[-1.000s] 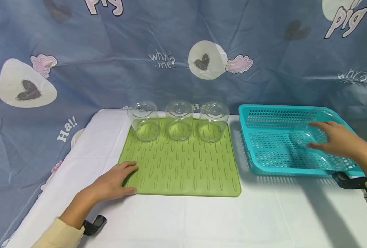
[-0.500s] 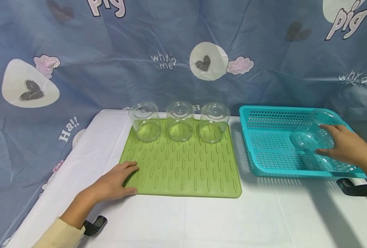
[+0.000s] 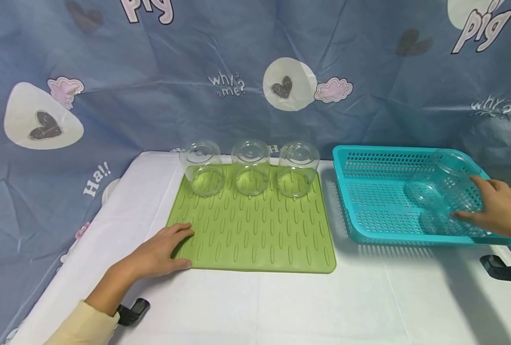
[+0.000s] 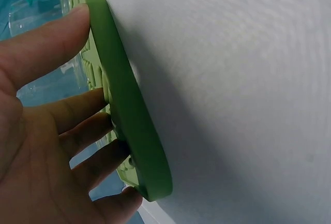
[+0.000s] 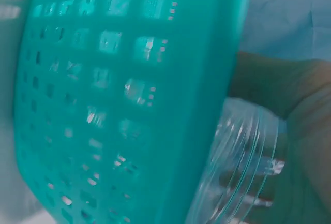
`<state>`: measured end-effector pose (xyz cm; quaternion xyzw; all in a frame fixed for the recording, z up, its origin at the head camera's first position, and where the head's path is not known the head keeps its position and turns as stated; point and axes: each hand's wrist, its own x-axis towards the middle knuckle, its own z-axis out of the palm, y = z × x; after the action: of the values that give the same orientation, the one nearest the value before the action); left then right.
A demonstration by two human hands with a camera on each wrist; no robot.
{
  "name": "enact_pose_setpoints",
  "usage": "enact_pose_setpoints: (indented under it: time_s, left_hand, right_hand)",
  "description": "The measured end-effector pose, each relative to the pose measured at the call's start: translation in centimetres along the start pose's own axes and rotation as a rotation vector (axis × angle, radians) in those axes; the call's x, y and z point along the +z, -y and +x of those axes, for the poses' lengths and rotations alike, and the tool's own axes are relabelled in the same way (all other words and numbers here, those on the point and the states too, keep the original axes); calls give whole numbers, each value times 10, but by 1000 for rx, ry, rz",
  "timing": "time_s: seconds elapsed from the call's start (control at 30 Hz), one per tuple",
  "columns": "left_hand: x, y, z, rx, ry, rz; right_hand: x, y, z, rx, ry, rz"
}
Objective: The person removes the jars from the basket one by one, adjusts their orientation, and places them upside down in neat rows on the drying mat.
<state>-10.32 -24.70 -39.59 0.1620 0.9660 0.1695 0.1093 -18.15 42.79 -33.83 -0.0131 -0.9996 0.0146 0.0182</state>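
White tabletop (image 3: 298, 306), cup (image 5: 242, 141) between right thumb (image 3: 470, 216) and fingers (image 3: 482, 186)

Ribbed green rectangular mat (image 3: 260, 239), three clear cylindrical cups (image 3: 250, 167) inverted along its far edge, perforated teal plastic basket (image 3: 393, 236) beside it, transparent cups (image 3: 437, 178) inside.

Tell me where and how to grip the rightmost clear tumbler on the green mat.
Grip the rightmost tumbler around its round, handleless side wall, probably best from the front right: that side is exposed, while the middle tumbler stands at its left and printed cloth hangs behind.
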Motion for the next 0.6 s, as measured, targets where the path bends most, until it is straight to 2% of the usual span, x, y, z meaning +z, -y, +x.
enact_pose_setpoints:
  time_s: [0.2,0.43,0.6]
  left_hand:
    - [-1,1,1,10,-3,0]
    - [0,2,1,7,-4,1]
    - [0,2,-1,5,-2,-9]
  right_hand:
    - [-2,-1,-3,-30,-57,-14]
    - [0,-3,-8,-9,-36,-4]
    - [5,-7,-9,6,-60,4]
